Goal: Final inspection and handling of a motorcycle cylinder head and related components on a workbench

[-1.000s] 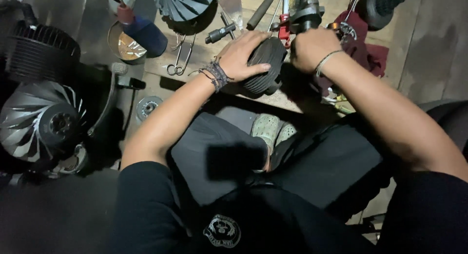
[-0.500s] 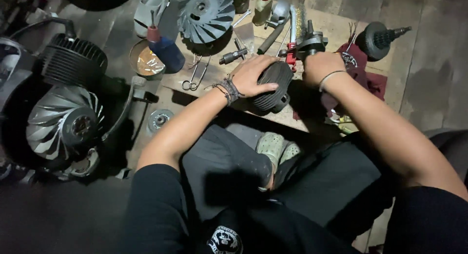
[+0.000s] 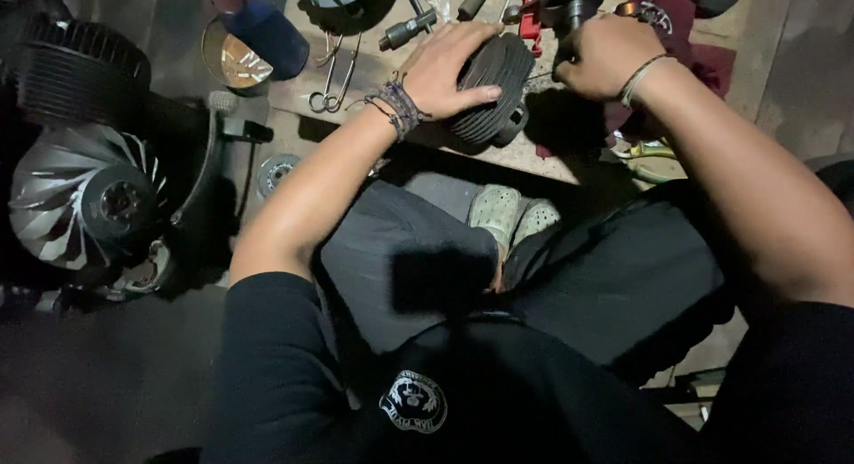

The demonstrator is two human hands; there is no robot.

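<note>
My left hand [image 3: 449,71] lies palm-down, fingers spread and curved, wrist wrapped in cord bracelets. My right hand [image 3: 605,55] is clenched into a fist, forearm angling in from the right.
</note>
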